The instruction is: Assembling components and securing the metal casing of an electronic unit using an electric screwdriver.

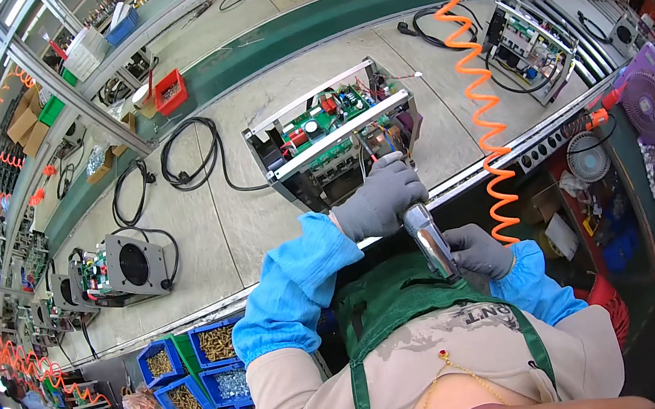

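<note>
A silver power screwdriver (429,241) slants up toward an open metal-framed electronic unit (333,131) with a green circuit board. My right hand (481,252), in a grey glove, is closed round its rear part. My left hand (382,198), also gloved in grey, is closed over the driver's front end, against the near side of the unit. Past the left fingers a thin shaft with a reddish part (371,150) reaches in among the wires. The shaft's tip is hard to make out. Both forearms wear blue sleeve covers (291,274).
An orange coiled hose (469,79) hangs right of the unit. Another open unit (529,44) stands farther right; several more (119,267) line the left. Black cables (195,153) lie on the bench. Blue bins (216,342) of screws sit below its left edge. A purple fan (648,94) stands right.
</note>
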`<state>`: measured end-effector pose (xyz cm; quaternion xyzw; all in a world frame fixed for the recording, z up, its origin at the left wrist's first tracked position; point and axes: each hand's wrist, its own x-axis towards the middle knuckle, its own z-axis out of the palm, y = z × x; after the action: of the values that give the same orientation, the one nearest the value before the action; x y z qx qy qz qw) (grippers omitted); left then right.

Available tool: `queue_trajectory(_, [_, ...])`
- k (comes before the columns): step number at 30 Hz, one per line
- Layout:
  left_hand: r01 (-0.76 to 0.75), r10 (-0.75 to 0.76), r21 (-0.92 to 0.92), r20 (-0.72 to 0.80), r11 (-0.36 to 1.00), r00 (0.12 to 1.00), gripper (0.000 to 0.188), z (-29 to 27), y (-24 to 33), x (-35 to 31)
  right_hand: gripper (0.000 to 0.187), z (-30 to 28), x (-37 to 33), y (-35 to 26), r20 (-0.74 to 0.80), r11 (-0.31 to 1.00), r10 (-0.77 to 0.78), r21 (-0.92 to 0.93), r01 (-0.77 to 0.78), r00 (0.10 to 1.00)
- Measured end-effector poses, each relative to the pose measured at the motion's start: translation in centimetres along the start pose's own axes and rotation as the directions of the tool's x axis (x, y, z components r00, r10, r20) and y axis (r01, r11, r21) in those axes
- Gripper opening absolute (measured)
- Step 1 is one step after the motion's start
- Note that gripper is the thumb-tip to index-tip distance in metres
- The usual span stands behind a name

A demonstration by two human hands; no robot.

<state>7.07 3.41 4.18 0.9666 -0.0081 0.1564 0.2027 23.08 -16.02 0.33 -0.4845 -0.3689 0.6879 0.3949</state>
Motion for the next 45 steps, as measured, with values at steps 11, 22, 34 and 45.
queue_trajectory(11, [0.701,-0.628,0.169,-0.335,0.693,0.702,0.033,-4.6,-6.0,-1.2,0.058,4.3,0.4,-3.1,-0.090,0.988,-0.046,0.146,0.059,0.995])
queue_trajectory(22, [0.714,-0.649,0.198,-0.306,0.672,0.696,0.028,-3.9,-6.1,-0.7,0.076,5.3,1.6,-4.0,-0.149,0.965,-0.020,0.258,0.058,0.989])
queue_trajectory(34, [0.706,-0.658,0.234,-0.255,0.669,0.708,0.027,-4.0,-6.3,-0.7,0.069,5.0,1.7,-3.3,-0.159,0.984,-0.065,0.156,0.090,0.985])
queue_trajectory(45, [0.669,-0.651,0.102,-0.164,0.736,0.741,0.034,-5.6,-6.7,-0.9,0.052,4.1,2.4,-1.6,-0.187,0.903,0.067,0.428,0.020,0.980])
